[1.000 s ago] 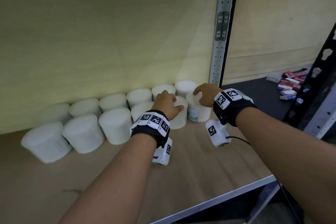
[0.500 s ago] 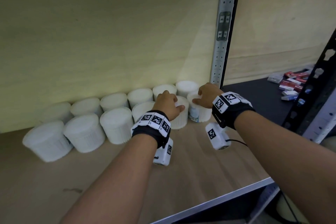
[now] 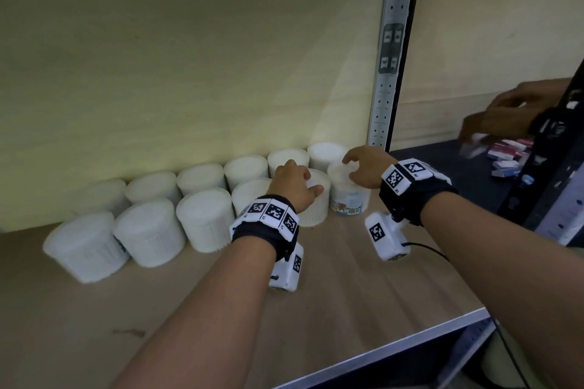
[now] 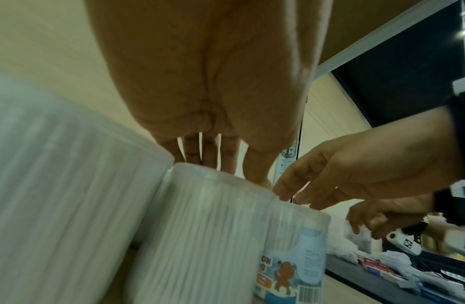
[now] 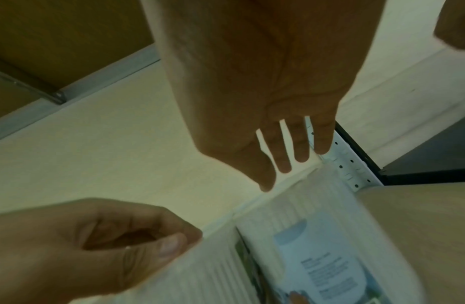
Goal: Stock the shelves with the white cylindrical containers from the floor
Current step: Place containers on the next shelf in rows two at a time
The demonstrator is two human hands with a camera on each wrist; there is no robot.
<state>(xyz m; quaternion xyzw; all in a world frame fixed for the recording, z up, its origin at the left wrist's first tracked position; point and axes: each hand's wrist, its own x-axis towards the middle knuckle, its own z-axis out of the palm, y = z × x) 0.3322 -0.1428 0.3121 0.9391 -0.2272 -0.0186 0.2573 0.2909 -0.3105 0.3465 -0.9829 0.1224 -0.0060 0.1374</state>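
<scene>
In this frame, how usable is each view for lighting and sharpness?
Head view: dim, a bright patch on the back wall, a stranger's hand at right motion-smeared. Left wrist view: the near containers streaked by blur, the label only partly legible. Right wrist view: the right hand dark against the pale wall, the labelled container soft.

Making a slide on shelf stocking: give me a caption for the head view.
Both hands, left hand and right hand, rest on the last white cylindrical containers in two rows on the wooden shelf.
</scene>
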